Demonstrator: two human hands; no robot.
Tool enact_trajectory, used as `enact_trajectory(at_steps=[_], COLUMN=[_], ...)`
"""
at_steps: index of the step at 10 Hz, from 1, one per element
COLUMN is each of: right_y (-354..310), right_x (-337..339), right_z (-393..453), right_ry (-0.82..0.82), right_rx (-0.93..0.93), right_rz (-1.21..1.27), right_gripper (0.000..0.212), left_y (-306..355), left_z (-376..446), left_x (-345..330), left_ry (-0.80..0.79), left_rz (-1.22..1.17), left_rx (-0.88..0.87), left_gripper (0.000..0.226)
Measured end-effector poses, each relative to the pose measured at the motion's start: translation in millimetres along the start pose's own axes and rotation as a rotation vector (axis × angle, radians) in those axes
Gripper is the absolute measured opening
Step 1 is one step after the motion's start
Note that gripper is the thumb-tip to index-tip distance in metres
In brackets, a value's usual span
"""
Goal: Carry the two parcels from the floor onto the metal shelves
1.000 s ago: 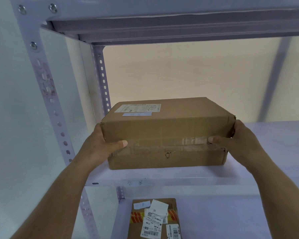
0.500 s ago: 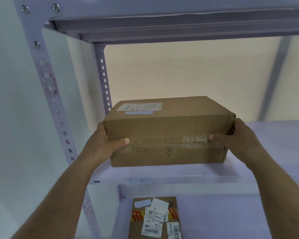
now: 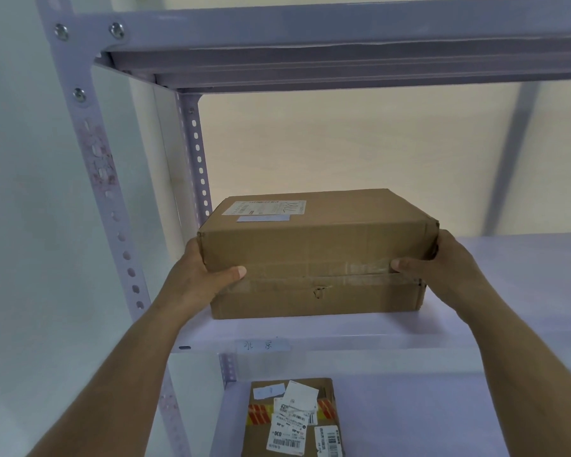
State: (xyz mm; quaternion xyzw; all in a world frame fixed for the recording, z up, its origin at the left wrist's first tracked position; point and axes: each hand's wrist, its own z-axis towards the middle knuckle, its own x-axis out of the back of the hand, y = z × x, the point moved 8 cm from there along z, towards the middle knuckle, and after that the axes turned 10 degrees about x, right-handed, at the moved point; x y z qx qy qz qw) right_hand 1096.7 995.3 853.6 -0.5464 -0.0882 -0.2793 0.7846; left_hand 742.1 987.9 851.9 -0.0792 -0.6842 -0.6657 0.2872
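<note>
A large brown cardboard parcel (image 3: 314,245) with a white label on top rests on the middle metal shelf (image 3: 508,275), near its left end. My left hand (image 3: 198,278) grips the parcel's left end, thumb on the taped front face. My right hand (image 3: 442,268) grips its right end the same way. On the shelf below lies a smaller brown parcel (image 3: 294,420) covered with white barcode labels and red-yellow tape, close to the left upright.
The perforated front upright (image 3: 112,206) stands just left of my left arm, and a rear upright (image 3: 197,159) rises behind the parcel. The upper shelf (image 3: 343,51) hangs overhead. A handwritten tag (image 3: 261,346) sticks to the shelf's front edge. A pale wall closes the left.
The large parcel has slid slightly farther back onto the middle shelf with both hands still on its ends. The camera view shifted a little.
</note>
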Motion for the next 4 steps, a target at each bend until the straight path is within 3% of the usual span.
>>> enact_trajectory(at_steps=[2, 3, 4], right_y=[3, 7, 5], right_x=[1, 3, 9], right_z=[-2, -6, -9], right_ry=[0.002, -0.002, 0.031], right_rx=[0.007, 0.016, 0.042], right_rz=[0.004, 0.000, -0.014], right_gripper=[0.057, 0.070, 0.093], left_y=[6, 7, 13], left_z=[-9, -15, -31], left_x=[0, 7, 22], left_ry=[0.007, 0.056, 0.242], left_rz=[-0.058, -0.062, -0.076], left_rx=[-0.055, -0.053, -0.150], left_gripper=[0.082, 0.094, 0.088])
